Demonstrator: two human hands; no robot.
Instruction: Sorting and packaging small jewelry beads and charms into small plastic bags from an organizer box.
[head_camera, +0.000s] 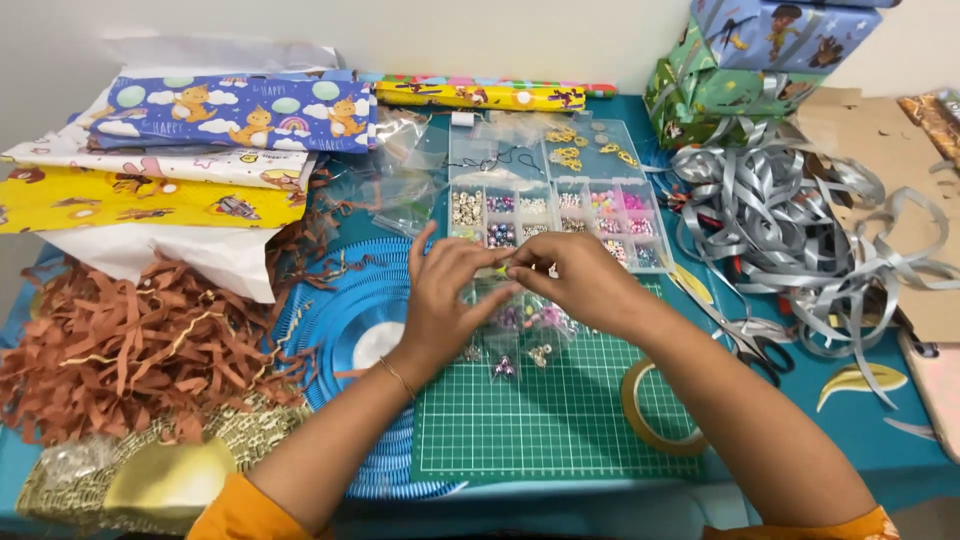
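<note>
Both hands meet just in front of the clear bead box (555, 205), over the far edge of the green cutting mat (555, 420). The left hand (440, 300) has its fingers (478, 262) curved and nearly closed, the tips pressed together with the tips of the other hand. The right hand (585, 282) is also almost closed, thumb and forefinger pinched. Something very small is between the two pinches, but it is too small to say what it is; a thread cannot be seen clearly.

The bead box lies with its long side running left to right, and its lid (590, 150) is open and lies flat behind it. The small compartments hold beads sorted by kind: pale and silver ones at the left, dark and purple ones in the middle, pink and mixed colours at the right. On the lid lie some gold charms (568, 155).

In front of the box, under the hands, small clear bags of beads (520, 335) lie on the mat. A roll of tape (655, 410) lies flat on the right part of the mat. Right of the box there is a heap of silver ribbon (790, 230), with scissors (745, 335) at its near edge. Left of the box are a blue ribbon spool (345, 320), brown paper shreds (120, 340) and folded sheets of wrapping paper (200, 140).
</note>
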